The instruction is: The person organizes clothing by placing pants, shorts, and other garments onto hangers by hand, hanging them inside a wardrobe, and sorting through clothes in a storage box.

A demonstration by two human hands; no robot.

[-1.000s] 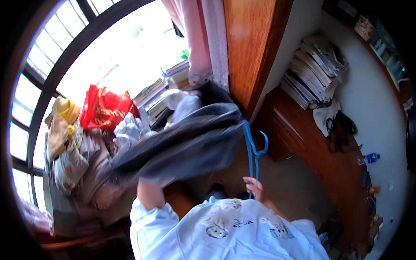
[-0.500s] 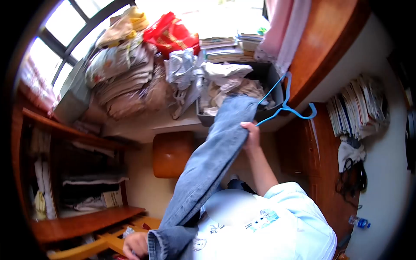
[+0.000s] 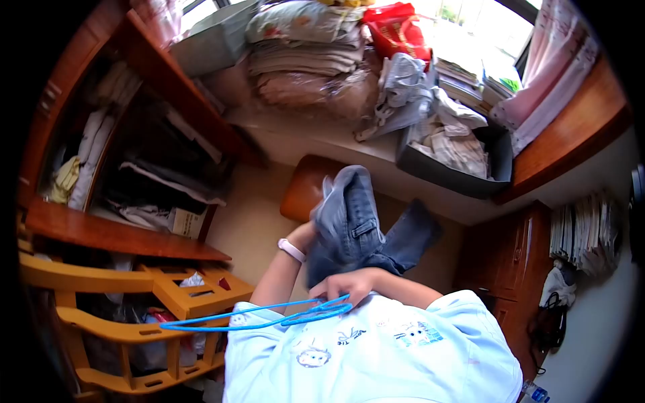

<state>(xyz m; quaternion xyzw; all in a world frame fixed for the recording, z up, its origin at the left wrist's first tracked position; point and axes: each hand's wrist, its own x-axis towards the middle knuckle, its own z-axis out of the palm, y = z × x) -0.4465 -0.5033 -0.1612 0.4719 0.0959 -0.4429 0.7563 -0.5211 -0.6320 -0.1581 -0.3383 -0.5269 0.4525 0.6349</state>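
Observation:
Blue-grey jeans (image 3: 359,218) hang bunched in front of my body, with one part spreading to the right. My left hand (image 3: 306,235), below a pale wristband (image 3: 291,250), grips the jeans at their left side; its fingers are partly behind the cloth. Close to my chest, my right hand (image 3: 346,285) is closed around a blue hanger (image 3: 269,321), which points left across my shirt. That hand also lies against the lower edge of the jeans.
A brown stool (image 3: 302,188) stands beyond the jeans. Folded bedding (image 3: 306,57) and a dark box of clothes (image 3: 447,171) rest on the window ledge. Open shelves (image 3: 127,238) and a yellow wooden chair (image 3: 114,282) are at left, a cabinet (image 3: 507,252) at right.
The view has turned left. The jeans, stretched out half a second ago, are now bunched up. The hanger has swung from the upper right to the lower left, near my chest.

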